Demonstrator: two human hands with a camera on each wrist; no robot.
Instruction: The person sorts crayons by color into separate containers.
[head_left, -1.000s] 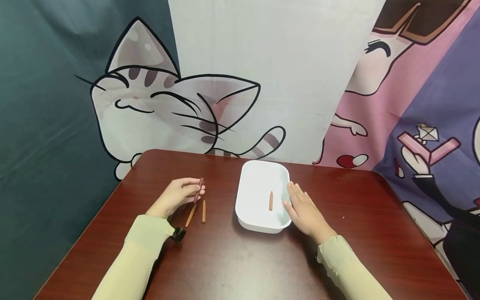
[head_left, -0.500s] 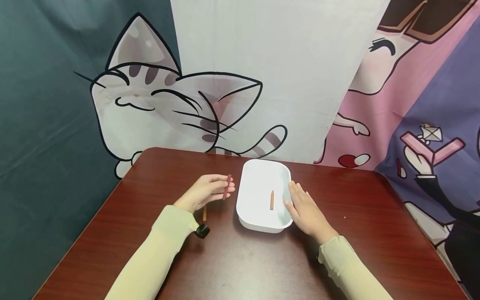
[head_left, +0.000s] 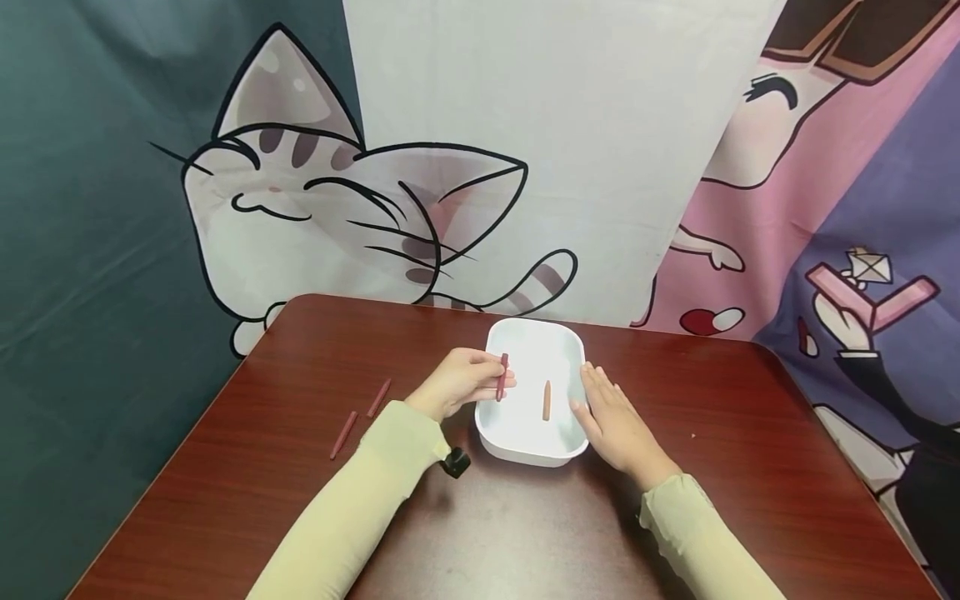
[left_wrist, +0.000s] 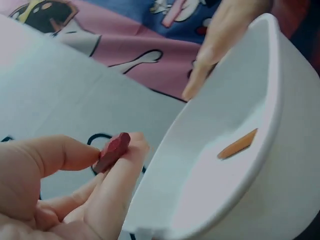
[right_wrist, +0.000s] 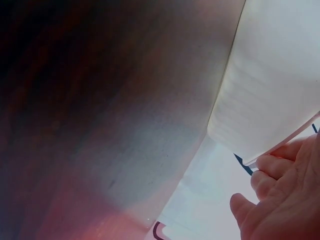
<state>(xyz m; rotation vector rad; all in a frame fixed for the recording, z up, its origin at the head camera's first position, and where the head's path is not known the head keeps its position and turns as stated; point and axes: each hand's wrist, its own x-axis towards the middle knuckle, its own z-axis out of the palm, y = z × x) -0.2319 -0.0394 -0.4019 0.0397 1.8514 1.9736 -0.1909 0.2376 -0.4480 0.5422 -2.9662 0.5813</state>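
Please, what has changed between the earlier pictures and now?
The left hand moved right, still holding the red stick, up to the left side of the tray. Two other red sticks came into view; two orange ones went out of view. The right hand stayed at the tray's right rim, and the brown stick stayed inside.

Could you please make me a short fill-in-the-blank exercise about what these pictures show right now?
1. The left hand holds a slim stick whose colour is dark ____.
2. Inside the white container lies just ____ orange-brown stick.
3. In the head view, the right hand is at the container's ____ side.
4. On the table, the loose sticks visible left of the container number ____.

Missing words: red; one; right; two.
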